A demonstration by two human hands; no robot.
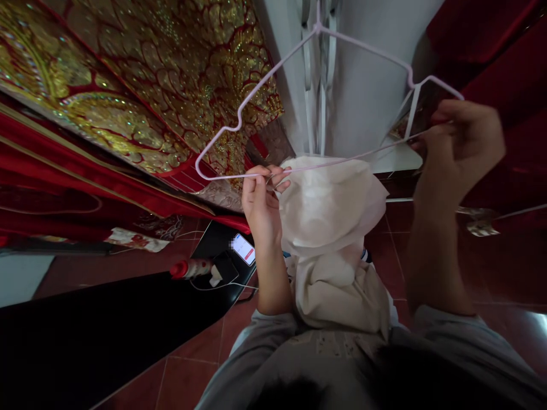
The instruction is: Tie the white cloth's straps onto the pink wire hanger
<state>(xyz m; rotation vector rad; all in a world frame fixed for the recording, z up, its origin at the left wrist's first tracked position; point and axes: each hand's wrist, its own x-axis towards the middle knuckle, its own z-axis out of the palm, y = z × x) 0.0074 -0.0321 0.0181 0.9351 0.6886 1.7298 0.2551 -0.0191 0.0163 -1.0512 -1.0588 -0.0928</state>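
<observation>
A pale pink clothes hanger (pixel 318 27) is stretched out in front of me, its neck pointing away. My left hand (pixel 261 199) pinches the hanger's bottom bar left of its middle, fingers curled over it. A thin loop shows at those fingers; I cannot make out what it is. My right hand (pixel 465 139) is closed around the hanger's right end, covering that corner. Below the bar, a cream cloth (pixel 329 205) lies bunched over my lap, apart from my hands.
Red garments with gold sequin embroidery (pixel 171 74) hang at the left, and dark red cloth (pixel 504 108) at the right. White panels with handles (pixel 322 102) stand ahead. On a black table (pixel 128 307) at lower left are a lit phone (pixel 244 249), a red-capped bottle (pixel 192 269) and a cable.
</observation>
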